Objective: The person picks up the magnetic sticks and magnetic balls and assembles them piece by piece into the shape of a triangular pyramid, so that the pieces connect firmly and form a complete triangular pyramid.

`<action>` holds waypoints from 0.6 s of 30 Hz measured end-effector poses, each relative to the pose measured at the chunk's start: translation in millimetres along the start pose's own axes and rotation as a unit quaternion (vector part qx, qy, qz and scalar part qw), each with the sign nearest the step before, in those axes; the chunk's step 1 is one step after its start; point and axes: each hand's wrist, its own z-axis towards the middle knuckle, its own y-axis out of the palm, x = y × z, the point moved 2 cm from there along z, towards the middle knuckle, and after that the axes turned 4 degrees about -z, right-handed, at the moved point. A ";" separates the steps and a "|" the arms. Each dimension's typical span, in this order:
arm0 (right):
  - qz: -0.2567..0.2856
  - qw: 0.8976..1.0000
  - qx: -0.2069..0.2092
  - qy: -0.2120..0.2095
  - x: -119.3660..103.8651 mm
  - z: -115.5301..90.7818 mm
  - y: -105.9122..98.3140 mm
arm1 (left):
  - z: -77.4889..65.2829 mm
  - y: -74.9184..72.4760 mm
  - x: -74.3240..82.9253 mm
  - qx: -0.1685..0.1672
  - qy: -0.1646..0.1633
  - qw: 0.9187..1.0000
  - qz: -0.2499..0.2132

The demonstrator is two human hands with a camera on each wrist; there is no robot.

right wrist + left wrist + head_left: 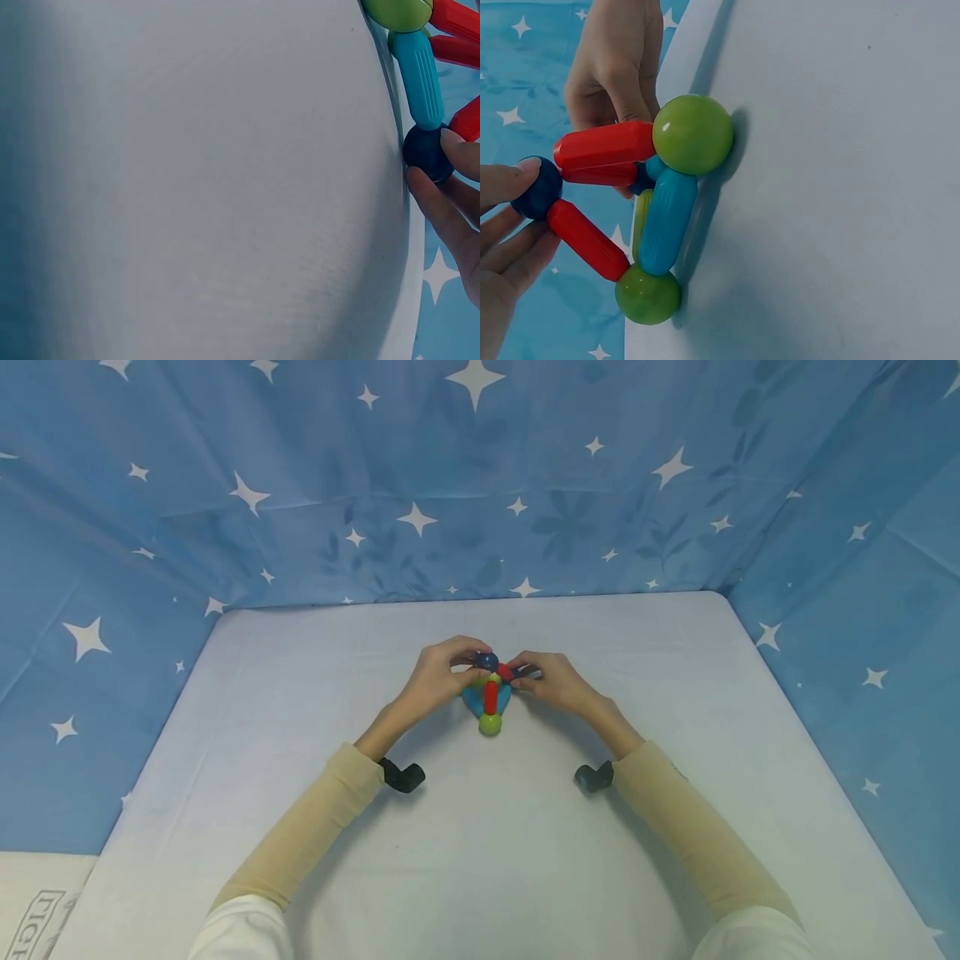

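A small pyramid of rods and balls stands on the table. My left hand (437,672) pinches the dark blue ball (536,191) at its peak between thumb and fingers. Three red rods slope down from that ball; one red rod (491,697) runs to the front green ball (490,724). Low at the right corner, a second dark blue ball (427,154) is pinched by my right hand (553,680). From it a light blue rod (420,79) leads to the front green ball. Another light blue rod (667,223) joins the left green ball (647,294), with a yellow-green rod (639,225) behind it.
The white-covered table (480,860) spreads around the pyramid. Blue star-patterned cloth (480,485) hangs behind it and along both sides. A black wrist piece (403,777) shows under the left forearm, and a matching wrist piece (594,777) under the right.
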 end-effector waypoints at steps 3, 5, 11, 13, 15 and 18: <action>0.002 1.000 0.002 -0.001 0.7 -0.2 -0.3 | -1.1 0.5 0.3 -0.006 0.001 1.000 0.006; 0.001 1.000 0.004 -0.004 0.8 -0.7 -0.2 | -2.5 1.0 1.0 -0.008 0.004 1.000 0.010; -0.009 0.999 0.000 -0.035 -1.3 -2.3 0.2 | -5.4 3.8 2.1 -0.009 0.014 1.000 0.024; -0.008 0.999 0.001 -0.042 -2.6 -2.2 0.0 | -6.2 4.5 2.7 -0.006 0.013 0.999 0.031; -0.009 0.999 0.005 -0.046 -3.6 -1.7 -0.2 | -6.9 5.5 3.2 -0.002 0.011 0.999 0.034; -0.018 0.998 0.012 -0.062 -5.1 -1.1 -0.5 | -7.9 7.6 4.7 0.004 0.013 0.999 0.043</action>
